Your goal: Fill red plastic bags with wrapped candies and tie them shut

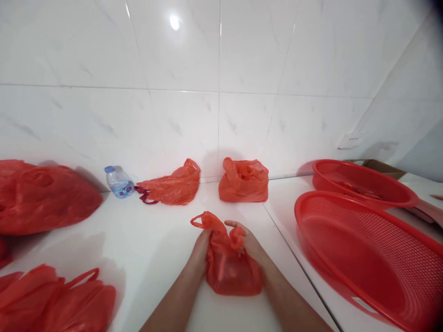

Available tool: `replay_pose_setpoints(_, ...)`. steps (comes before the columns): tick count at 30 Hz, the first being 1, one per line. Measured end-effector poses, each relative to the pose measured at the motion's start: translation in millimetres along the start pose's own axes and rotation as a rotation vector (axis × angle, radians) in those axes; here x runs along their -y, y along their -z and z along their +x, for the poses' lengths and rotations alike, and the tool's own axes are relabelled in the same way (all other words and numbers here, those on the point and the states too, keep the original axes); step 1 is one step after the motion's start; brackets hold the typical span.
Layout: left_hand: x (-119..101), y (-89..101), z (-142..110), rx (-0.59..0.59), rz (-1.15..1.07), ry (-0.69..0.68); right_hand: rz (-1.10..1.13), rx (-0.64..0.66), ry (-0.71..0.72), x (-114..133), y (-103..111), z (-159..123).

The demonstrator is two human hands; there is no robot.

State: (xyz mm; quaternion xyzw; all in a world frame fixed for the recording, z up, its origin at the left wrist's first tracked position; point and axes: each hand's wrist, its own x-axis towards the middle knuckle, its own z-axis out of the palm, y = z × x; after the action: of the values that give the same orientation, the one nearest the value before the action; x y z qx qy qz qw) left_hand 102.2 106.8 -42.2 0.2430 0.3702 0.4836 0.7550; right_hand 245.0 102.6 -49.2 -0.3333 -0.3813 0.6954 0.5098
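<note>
Left grip [201, 246] and right grip [252, 244] hold a red bag [233, 276], contents indistinct.

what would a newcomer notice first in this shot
Probably the large red plastic basket with mesh sides, filling the lower right. Next, the red plastic carrier bag at lower centre, between the left hand and right hand. Amid so much red, the clear blue-capped bottle stands out at back left, near the tiled wall.
</note>
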Motion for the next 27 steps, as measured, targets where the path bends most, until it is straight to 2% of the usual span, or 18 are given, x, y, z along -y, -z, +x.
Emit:
replay_pose_setpoints(5, -1, 0.2, 8, 0.001, 0.207, -0.176, -0.261, 0.017, 0.035, 4, -25, -13)
replay_pose_setpoints(7, 2, -0.8, 10, -0.008, 0.245, -0.198, -0.315, -0.007, 0.06, 2, -28, -14)
replay_pose_setpoints(12, 9, -0.3, 5, 0.08, 0.479, -0.279, -0.269, -0.165, 0.03, -9, -14, -5)
replay_pose_setpoints(15, 10, 2.7, -2, 0.072, 0.604, -0.332, -0.222, -0.223, 0.004, -12, -4, 1)
replay_pose_setpoints(18, 9, 4.7, -6, 0.126, 0.668, -0.49, -0.202, -0.243, 0.009, -12, -2, 3)
replay_pose_setpoints(20, 8, 4.4, -7, 0.181, 0.699, -0.55, -0.199, -0.239, 0.019, -11, -5, 1)
replay_pose_setpoints(24, 5, 0.8, -8, 0.156, 0.676, -0.435, -0.19, -0.178, 0.03, -6, -7, -7)
replay_pose_setpoints(27, 2, -1.7, -8, 0.103, 0.641, -0.377, -0.069, -0.062, 0.042, -2, -5, -12)
